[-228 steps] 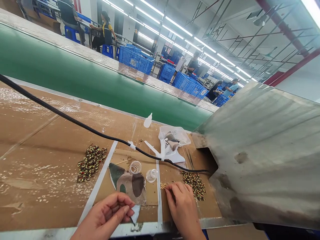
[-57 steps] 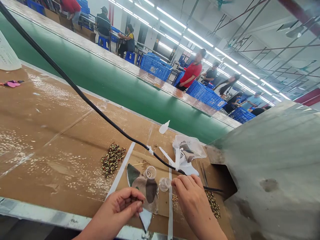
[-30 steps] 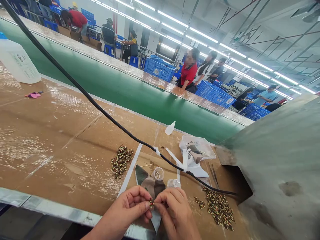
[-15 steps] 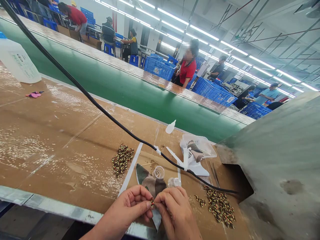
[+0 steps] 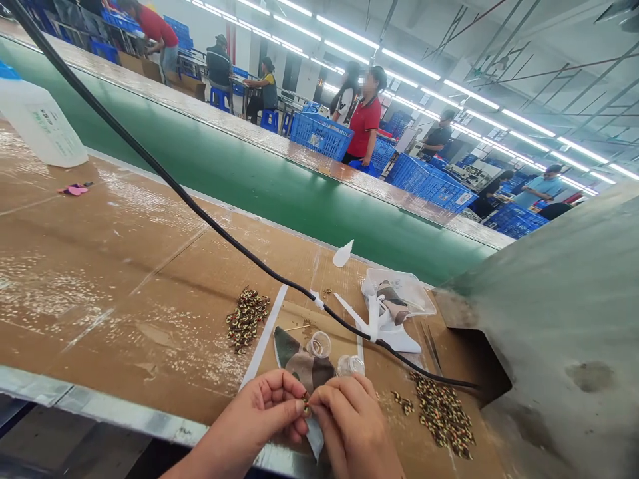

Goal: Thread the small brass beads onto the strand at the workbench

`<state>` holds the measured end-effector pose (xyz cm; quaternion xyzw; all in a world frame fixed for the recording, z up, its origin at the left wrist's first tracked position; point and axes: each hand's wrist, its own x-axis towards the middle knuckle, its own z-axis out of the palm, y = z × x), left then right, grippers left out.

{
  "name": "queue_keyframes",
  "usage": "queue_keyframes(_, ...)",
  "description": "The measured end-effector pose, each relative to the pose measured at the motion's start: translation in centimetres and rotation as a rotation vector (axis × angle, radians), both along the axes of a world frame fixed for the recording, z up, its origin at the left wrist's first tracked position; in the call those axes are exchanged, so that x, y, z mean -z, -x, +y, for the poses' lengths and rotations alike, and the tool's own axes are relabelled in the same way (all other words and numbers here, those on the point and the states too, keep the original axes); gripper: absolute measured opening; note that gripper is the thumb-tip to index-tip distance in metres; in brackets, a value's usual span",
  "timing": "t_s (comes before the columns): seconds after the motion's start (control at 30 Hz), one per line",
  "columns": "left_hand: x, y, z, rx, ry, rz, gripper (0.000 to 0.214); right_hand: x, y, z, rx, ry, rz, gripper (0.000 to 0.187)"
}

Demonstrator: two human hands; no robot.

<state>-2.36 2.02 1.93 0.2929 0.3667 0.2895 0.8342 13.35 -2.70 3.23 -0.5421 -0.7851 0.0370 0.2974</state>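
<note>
Between the thumb and fingertips of my left hand [image 5: 272, 407] is a small dark-and-gold piece with a touch of red [image 5: 305, 403]. My right hand [image 5: 349, 416] is closed in a pinch against the same piece; whatever its fingertips grip is too small to make out. Just beyond both hands lies a camouflage cloth [image 5: 302, 362], partly covered by them. Two small clear plastic cups, one [image 5: 318, 344] on the cloth and another [image 5: 349, 365] to its right, stand nearby. Piles of similar small pieces lie to the left [image 5: 246, 319] and right [image 5: 444, 416].
A black cable [image 5: 200, 216] crosses above the cardboard-covered table [image 5: 164, 319]. A clear tub [image 5: 424, 301] with cloth, a white squeeze bottle [image 5: 343, 253] and tweezers [image 5: 431, 347] lie farther back. A metal housing [image 5: 564, 319] bounds the right side; a green conveyor belt [image 5: 279, 186] runs behind.
Both hands keep their pinch on the small piece, nearly still. The view has shifted slightly. Across the belt, a person in red has straightened up, and another person shows behind.
</note>
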Motion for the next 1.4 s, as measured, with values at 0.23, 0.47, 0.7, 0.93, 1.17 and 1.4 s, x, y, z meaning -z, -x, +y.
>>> queue_keyframes(0.23, 0.1, -0.1, 0.0, -0.029, 0.018, -0.029, 0.017, 1.2, -0.8, -0.8, -0.03, -0.112, -0.047, 0.028)
queue_keyframes(0.47, -0.1, -0.2, 0.0, -0.047, 0.005, -0.006, 0.018, 1.4, 0.3, -0.4, -0.095, -0.325, -0.09, 0.025)
queue_keyframes(0.7, 0.2, -0.2, 0.0, -0.042, -0.014, 0.01, 0.017, 0.9, 0.9, 0.0, -0.12, -0.391, -0.092, 0.021)
queue_keyframes(0.93, 0.2, 0.0, -0.2, -0.022, -0.037, -0.008, 0.016, 1.7, -0.2, -1.2, -0.02, -0.052, 0.07, 0.024)
queue_keyframes(1.17, 0.6, 0.1, -0.1, -0.003, -0.064, 0.004, 0.02, 1.6, 0.0, -0.9, 0.048, 0.106, 0.171, 0.011)
queue_keyframes(1.4, 0.7, 0.1, -0.1, 0.003, -0.077, 0.022, 0.021, 1.8, 0.2, -0.8, 0.02, 0.117, 0.187, 0.012)
